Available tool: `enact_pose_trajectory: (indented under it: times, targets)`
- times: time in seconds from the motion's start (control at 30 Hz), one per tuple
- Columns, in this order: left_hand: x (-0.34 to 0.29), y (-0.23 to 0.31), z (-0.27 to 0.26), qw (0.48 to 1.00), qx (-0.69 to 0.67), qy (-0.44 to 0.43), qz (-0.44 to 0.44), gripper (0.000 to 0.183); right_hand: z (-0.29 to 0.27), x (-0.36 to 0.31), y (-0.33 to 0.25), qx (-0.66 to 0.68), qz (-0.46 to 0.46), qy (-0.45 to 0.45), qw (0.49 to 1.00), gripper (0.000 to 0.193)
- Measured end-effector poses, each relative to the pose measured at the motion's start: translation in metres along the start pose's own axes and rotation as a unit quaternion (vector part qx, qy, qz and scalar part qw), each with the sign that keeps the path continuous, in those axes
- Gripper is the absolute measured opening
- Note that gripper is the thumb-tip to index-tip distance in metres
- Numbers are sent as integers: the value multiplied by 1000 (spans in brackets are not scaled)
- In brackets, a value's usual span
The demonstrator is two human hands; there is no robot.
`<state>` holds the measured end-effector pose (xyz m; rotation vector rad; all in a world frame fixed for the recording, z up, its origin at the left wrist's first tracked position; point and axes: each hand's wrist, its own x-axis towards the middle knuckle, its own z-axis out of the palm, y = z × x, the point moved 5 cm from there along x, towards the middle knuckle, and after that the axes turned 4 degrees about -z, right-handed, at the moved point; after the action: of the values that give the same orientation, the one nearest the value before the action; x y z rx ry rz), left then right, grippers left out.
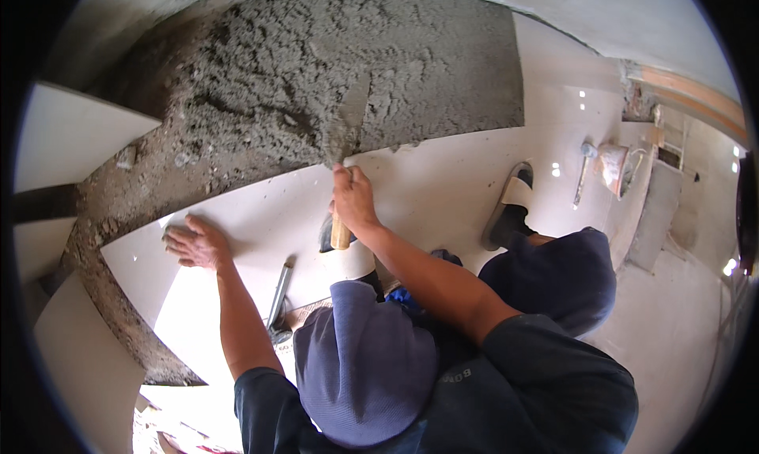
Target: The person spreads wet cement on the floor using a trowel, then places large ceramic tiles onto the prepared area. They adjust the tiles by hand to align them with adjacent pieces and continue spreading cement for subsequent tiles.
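Observation:
My right hand [353, 197] is closed around the wooden handle of a trowel [348, 122]. Its pointed, mortar-smeared blade reaches away from me onto a bed of wet grey mortar [427, 66]. The mortar is rough and lumpy at the left and middle, smoother toward its right edge. My left hand [195, 242] lies flat, fingers spread, on a large white tile [261, 209]. This tile's far edge borders the mortar and bare rubble. Between my left arm and left foot, a metal-handled tool [280, 292] rests on the floor; its head is partly hidden.
Several loose pale tiles [71, 138] stand or lie at the left beside crumbly soil [118, 193]. A hammer-like tool [584, 173] and a crumpled bag [613, 168] sit at the right, near a grey board [656, 209]. A wall [632, 11] runs along the far side.

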<state>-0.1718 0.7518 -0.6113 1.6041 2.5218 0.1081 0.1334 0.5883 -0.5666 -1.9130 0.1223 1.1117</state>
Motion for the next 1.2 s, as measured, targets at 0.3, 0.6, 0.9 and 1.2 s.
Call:
enact_pose_trajectory:
  times: [0.3, 0.6, 0.9, 1.2]
  targets:
    - [-1, 2, -2, 1000, 20, 8, 4, 87, -55, 20, -24, -43, -57, -29, 997, 38]
    - [2, -5, 6, 999, 25, 20, 1, 87, -127, 73, -95, 19, 23, 13, 999, 25]
    - [3, -5, 3, 1000, 25, -1, 1, 87, -1, 24, -78, -207, -44, -211, 954, 46]
    - [2, -4, 2, 999, 32, -9, -10, 86, -199, 112, -127, -243, -114, 171, 948, 50]
